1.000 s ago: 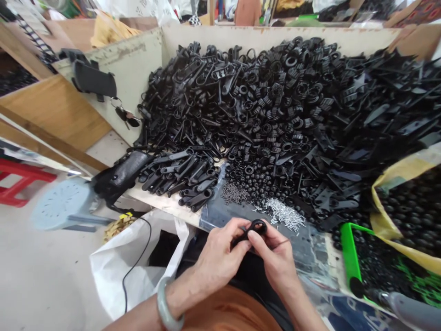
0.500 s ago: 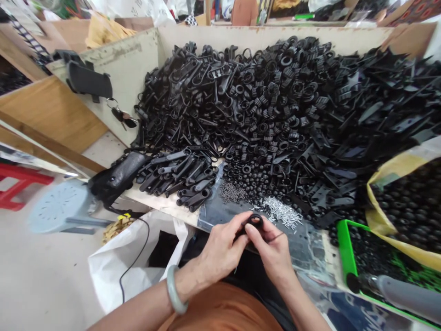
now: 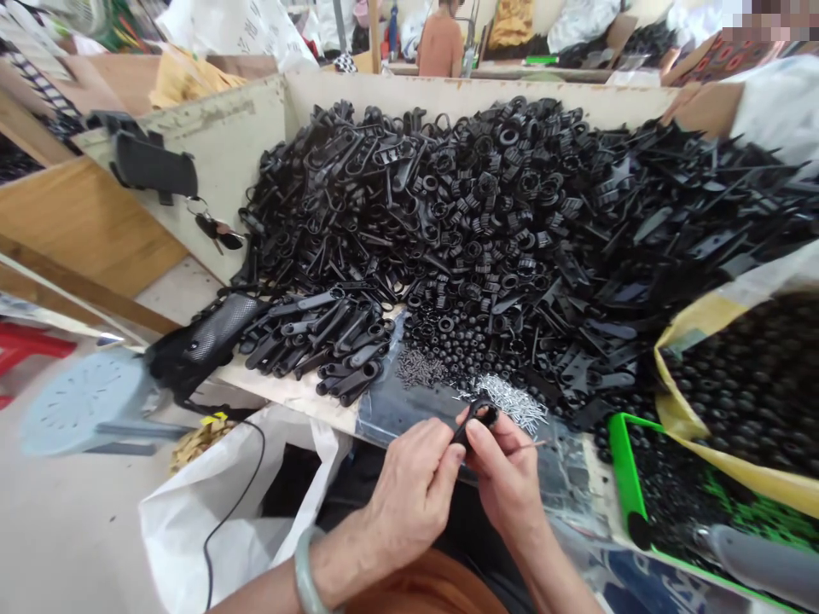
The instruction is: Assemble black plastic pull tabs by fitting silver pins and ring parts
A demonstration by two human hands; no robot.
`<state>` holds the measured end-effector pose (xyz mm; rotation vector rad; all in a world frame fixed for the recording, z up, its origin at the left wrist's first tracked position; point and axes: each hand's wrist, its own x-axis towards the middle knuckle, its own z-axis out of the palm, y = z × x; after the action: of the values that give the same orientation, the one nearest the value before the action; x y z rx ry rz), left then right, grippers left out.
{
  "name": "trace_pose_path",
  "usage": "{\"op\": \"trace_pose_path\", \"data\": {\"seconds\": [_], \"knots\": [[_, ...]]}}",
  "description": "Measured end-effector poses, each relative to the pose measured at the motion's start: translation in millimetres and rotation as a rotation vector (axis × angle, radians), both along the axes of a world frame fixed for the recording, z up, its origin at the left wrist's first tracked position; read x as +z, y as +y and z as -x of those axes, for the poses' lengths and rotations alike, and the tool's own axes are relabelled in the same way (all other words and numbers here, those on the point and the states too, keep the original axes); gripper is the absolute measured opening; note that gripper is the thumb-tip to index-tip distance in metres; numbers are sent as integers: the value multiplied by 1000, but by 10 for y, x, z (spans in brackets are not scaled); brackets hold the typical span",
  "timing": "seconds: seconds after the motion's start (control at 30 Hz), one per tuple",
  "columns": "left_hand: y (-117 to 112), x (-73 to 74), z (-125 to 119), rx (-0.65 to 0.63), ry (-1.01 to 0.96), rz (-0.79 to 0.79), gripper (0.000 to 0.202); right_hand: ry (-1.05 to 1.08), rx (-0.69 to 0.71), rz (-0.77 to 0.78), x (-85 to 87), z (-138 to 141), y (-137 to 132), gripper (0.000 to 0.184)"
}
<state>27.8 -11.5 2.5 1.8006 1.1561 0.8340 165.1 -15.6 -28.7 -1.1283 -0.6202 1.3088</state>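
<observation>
Grip first: left hand [image 3: 413, 477] clamps the shank of a ring-topped black part [image 3: 472, 414]; right hand [image 3: 508, 476] pinches the ring between thumb and fingers, opening turned upward. So the part sits between both hands, and we judge the two-ended hold steadies it and leaves the ring in view. Thin rod [image 3: 535, 444] juts from the right hand toward 3 o'clock; its role we cannot tell. From the part we note silver pins [image 3: 512, 402] near at 2 o'clock, dark fasteners [image 3: 419, 369] at 10, lever-like pieces [image 3: 313, 341] farther along 10: probably sorted for quick reach.
</observation>
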Motion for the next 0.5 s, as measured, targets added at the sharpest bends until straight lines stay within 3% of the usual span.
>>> {"op": "trace_pose_path", "data": {"seconds": [0.1, 0.27, 0.5], "knots": [[-27, -111, -9, 47, -57, 47, 28, 64, -1, 61, -14, 32, 25, 37], [-62, -266, 81, 59, -102, 150, 25, 136, 210, 78, 23, 47, 52, 38], [-105, -268, 189, 39, -39, 92, 26, 126, 280, 23, 123, 49, 25, 29]]}}
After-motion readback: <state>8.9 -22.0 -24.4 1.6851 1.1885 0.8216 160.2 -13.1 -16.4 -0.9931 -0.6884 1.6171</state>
